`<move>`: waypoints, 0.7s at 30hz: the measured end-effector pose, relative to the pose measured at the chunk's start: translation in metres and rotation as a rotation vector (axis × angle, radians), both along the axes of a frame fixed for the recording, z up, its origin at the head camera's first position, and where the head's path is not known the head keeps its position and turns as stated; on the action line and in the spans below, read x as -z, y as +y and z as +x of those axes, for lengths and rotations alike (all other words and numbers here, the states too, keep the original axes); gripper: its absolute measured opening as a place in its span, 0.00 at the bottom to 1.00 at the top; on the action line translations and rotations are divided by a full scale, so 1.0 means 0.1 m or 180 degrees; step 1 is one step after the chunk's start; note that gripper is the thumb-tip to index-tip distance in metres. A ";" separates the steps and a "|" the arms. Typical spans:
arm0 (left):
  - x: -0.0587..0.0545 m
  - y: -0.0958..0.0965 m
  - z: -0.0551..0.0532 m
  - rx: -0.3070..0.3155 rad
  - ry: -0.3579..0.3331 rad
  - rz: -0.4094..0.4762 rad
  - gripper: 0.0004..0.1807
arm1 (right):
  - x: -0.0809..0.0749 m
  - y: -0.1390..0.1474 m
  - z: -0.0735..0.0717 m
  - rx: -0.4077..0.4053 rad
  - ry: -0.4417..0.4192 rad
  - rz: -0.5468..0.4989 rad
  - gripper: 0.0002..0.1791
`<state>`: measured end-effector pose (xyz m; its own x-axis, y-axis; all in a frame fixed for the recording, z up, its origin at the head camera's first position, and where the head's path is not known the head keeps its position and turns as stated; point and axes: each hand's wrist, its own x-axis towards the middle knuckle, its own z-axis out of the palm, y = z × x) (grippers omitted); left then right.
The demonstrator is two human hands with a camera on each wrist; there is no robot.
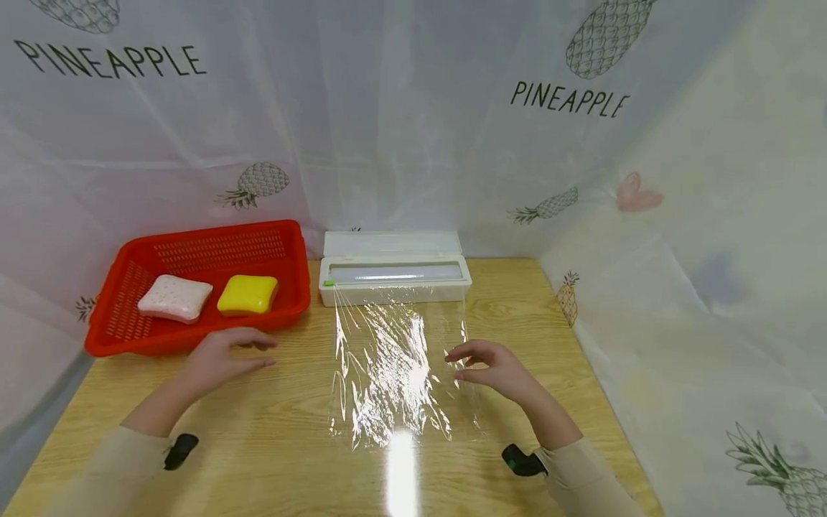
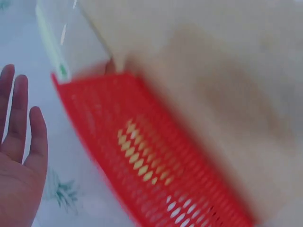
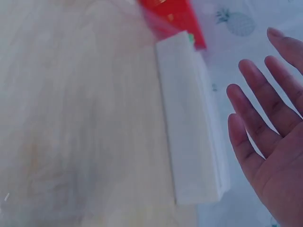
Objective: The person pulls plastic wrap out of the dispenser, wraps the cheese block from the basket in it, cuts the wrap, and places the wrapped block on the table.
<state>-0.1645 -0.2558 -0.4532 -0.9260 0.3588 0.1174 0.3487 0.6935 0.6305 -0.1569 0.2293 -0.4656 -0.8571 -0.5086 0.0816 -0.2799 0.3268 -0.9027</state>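
Note:
A sheet of clear plastic wrap (image 1: 397,373) runs from a white dispenser box (image 1: 395,293) toward the near side of the wooden table. The box's lid (image 1: 390,244) stands raised, and a green slider (image 1: 329,283) sits at its left end. My right hand (image 1: 494,370) hovers at the sheet's right edge, fingers relaxed and holding nothing. In front of the red basket (image 1: 293,273) is my left hand (image 1: 226,359), its fingers loose and bare. Inside the basket lie a pale speckled sponge-like block (image 1: 174,298) and a yellow one (image 1: 248,295).
A white curtain (image 1: 388,129) printed with pineapples hangs behind the table and along its right side. Bare wood (image 1: 278,445) shows at the near left. Each sleeve has a small black device (image 1: 522,461) at the wrist.

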 end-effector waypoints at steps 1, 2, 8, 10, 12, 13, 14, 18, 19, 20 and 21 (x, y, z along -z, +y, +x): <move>-0.04 -0.04 -0.07 -0.0041 -0.0026 -0.0016 0.17 | -0.03 -0.06 -0.03 -0.0001 -0.0010 -0.0005 0.16; -0.09 -0.09 -0.15 -0.0090 -0.0093 -0.0069 0.19 | -0.06 -0.11 -0.06 -0.0007 -0.0013 -0.0017 0.17; -0.26 -0.32 -0.56 -0.0239 -0.0530 -0.0302 0.32 | -0.09 -0.45 -0.22 -0.0052 -0.0116 -0.0187 0.18; -0.28 -0.39 -0.69 -0.0263 -0.0644 -0.0349 0.34 | -0.09 -0.55 -0.24 -0.0115 -0.0212 -0.0293 0.18; -0.29 -0.45 -0.80 -0.0248 -0.0763 -0.0417 0.37 | -0.14 -0.66 -0.23 -0.0181 -0.0294 -0.0364 0.18; -0.29 -0.48 -0.85 -0.0225 -0.0823 -0.0462 0.37 | -0.17 -0.71 -0.22 -0.0201 -0.0332 -0.0375 0.18; -0.29 -0.51 -0.90 -0.0198 -0.0906 -0.0478 0.38 | -0.21 -0.75 -0.20 -0.0210 -0.0347 -0.0364 0.19; -0.26 -0.63 -1.05 -0.0110 -0.1215 -0.0573 0.37 | -0.31 -0.85 -0.17 -0.0193 -0.0342 -0.0355 0.19; -0.25 -0.67 -1.08 -0.0102 -0.1300 -0.0591 0.38 | -0.31 -0.87 -0.17 -0.0174 -0.0355 -0.0376 0.20; -0.24 -0.70 -1.10 -0.0100 -0.1374 -0.0612 0.37 | -0.30 -0.88 -0.17 -0.0156 -0.0377 -0.0411 0.20; -0.22 -0.73 -1.12 -0.0108 -0.1442 -0.0641 0.37 | -0.28 -0.89 -0.18 -0.0131 -0.0398 -0.0453 0.20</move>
